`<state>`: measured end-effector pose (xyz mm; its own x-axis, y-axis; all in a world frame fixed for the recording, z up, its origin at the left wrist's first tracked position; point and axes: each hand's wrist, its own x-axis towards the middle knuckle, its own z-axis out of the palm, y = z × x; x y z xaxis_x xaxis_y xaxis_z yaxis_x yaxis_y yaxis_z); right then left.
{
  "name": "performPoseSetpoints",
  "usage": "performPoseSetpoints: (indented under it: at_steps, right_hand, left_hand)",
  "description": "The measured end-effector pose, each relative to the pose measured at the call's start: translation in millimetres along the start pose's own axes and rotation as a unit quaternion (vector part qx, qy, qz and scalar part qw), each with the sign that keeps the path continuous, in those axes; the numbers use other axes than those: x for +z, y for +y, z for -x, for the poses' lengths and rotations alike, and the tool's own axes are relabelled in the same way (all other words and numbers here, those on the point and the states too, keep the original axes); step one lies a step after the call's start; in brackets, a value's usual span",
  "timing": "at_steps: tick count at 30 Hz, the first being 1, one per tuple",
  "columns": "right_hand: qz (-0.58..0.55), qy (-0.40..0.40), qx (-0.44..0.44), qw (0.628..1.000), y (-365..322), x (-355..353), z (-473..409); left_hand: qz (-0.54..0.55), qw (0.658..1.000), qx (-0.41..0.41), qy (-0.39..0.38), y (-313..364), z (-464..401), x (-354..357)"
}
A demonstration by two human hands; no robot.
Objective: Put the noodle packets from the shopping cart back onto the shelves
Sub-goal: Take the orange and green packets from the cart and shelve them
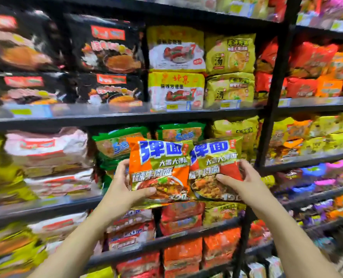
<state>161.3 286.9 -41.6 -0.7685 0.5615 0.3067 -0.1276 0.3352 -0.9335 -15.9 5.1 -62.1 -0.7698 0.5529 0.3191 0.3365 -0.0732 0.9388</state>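
Note:
Two noodle packets are held up side by side in front of the shelves. My left hand [124, 187] grips an orange packet [160, 169] by its lower left edge, thumb on the front. My right hand [240, 183] grips a red and gold packet [216, 167] at its right side, thumb across the front. The two packets overlap slightly in the middle. Behind them sit green packets [114, 145] on the middle shelf [46, 205]. The shopping cart is out of view.
Black shelves full of noodle multipacks fill the view: black packs [108, 47] upper left, yellow packs [176, 67] upper centre, pink-white packs [46, 149] left, red and orange packs [182, 253] below. A black upright post [272, 87] divides the shelving at right.

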Motion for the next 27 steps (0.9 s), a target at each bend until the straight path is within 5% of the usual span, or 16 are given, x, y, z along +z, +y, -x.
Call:
performPoseSetpoints:
  at_steps: [12,27]
  right_hand:
    - [-0.054,-0.149,-0.031,0.987,-61,241,35]
    - [-0.100,-0.355,-0.084,0.926,-140,523,80]
  left_hand:
    - [-0.006,0.984,-0.029,0.173,14,145,-238]
    - [-0.041,0.917,-0.057,0.393,46,308,-431]
